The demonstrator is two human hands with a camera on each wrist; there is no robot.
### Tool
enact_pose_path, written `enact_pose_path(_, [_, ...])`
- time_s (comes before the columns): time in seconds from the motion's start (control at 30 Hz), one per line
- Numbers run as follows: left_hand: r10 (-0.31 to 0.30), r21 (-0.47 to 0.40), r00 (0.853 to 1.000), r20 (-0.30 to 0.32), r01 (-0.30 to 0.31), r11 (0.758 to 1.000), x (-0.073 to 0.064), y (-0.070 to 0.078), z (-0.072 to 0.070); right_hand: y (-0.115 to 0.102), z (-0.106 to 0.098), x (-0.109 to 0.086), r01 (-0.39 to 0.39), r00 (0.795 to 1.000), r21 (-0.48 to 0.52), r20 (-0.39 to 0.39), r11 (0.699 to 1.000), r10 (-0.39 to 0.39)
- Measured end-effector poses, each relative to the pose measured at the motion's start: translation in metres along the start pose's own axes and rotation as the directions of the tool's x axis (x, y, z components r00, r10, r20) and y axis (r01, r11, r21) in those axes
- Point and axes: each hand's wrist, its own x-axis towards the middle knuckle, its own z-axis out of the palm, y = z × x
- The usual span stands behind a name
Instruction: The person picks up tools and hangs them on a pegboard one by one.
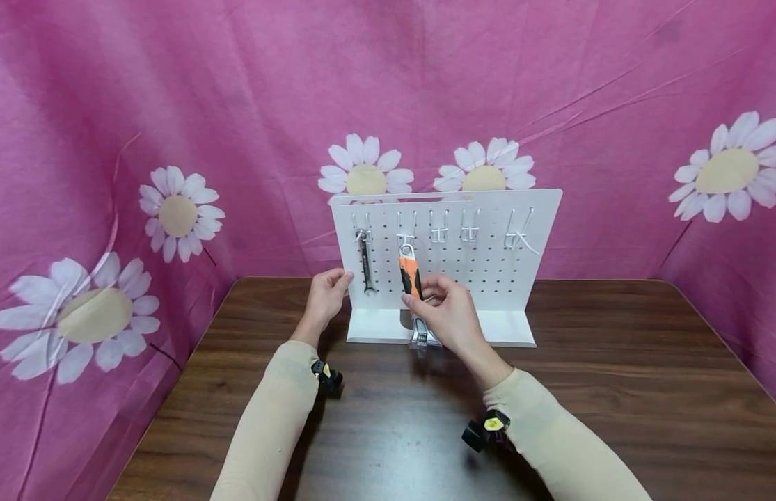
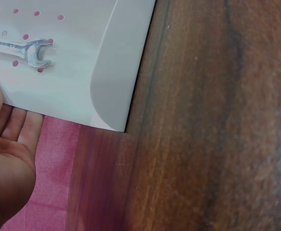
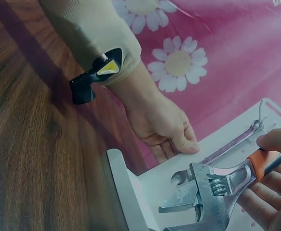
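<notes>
My left hand (image 1: 326, 298) pinches the left edge of a white pegboard (image 1: 450, 259), thumb in front and fingers behind it. In my right hand (image 1: 455, 314) is an adjustable wrench (image 1: 409, 270) with an orange and black handle, its metal head pointing down. The ring end of this handle overlaps a hook (image 1: 406, 240) near the board's upper middle in the head view. A combination wrench (image 1: 365, 263) hangs from the leftmost hook; its open end (image 2: 38, 53) lies close to the left hand in the left wrist view. The right wrist view shows the adjustable wrench's jaws up close.
More white wire hooks (image 1: 438, 233) line the upper board, with a slanted one (image 1: 519, 236) at the right. The board's base (image 1: 503, 328) stands on a brown wooden table (image 1: 388, 431). Behind hangs a pink cloth (image 1: 268, 104) with daisies.
</notes>
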Motion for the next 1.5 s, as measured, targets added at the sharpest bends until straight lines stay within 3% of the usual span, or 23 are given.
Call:
enact_pose_path(0.47, [0.025,-0.003,1.0,-0.003,-0.025,1.0,0.001,-0.001,0.0,0.017,0.017,0.024,-0.015,0.991,-0.077,-0.137,0.997,0.005])
enact_pose_path(0.8, [0.005,-0.018,1.0,-0.007,-0.005,1.0,0.001,-0.001,0.001,0.026,0.031,0.043,-0.024,0.985,-0.103,-0.175,0.994,0.005])
enact_pose_path(1.3, [0.007,-0.002,1.0,-0.006,-0.007,1.0,0.0,-0.001,0.002,0.037,0.019,0.049,-0.081,0.996,-0.18,-0.042,0.98,0.074])
enact_pose_path(1.5, [0.013,0.007,1.0,-0.019,-0.013,1.0,0.0,-0.001,0.001,0.045,0.007,0.042,-0.042,0.999,-0.236,0.001,0.971,0.043])
